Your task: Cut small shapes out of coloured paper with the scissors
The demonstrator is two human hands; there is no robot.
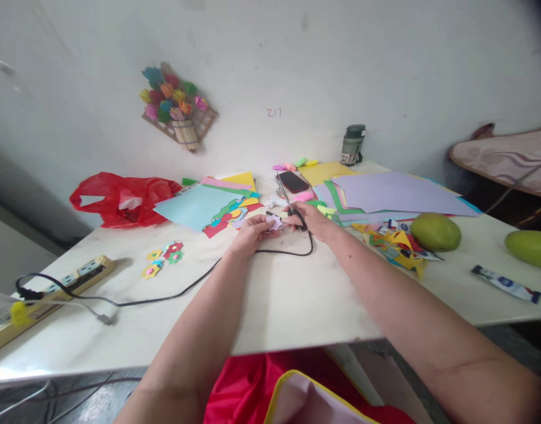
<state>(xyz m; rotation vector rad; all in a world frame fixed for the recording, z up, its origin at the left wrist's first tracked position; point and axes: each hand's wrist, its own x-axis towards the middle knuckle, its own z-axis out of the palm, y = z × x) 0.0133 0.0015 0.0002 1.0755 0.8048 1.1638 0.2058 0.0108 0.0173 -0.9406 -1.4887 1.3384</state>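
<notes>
My left hand (251, 233) pinches a small light purple paper cutout (274, 222) above the middle of the table. Close to its right side, my right hand (312, 221) is closed around a pair of scissors (283, 187), whose blades point up and away from me. The thumb and fingertips of my right hand come near the cutout's edge; whether they touch it I cannot tell. Just beyond my hands lies a white tool that looks like a glue gun (276, 202). A black cord (288, 254) runs beneath my wrists. Finished paper flowers (152, 270) lie to the left.
A power strip (82, 277) and red plastic bag (120, 200) are at left. Coloured paper sheets (394, 191) spread at the back, near a phone (294, 182) and bottle (353, 144). At right are paper scraps (401, 244), green fruit (435, 231) and a tube (505, 284).
</notes>
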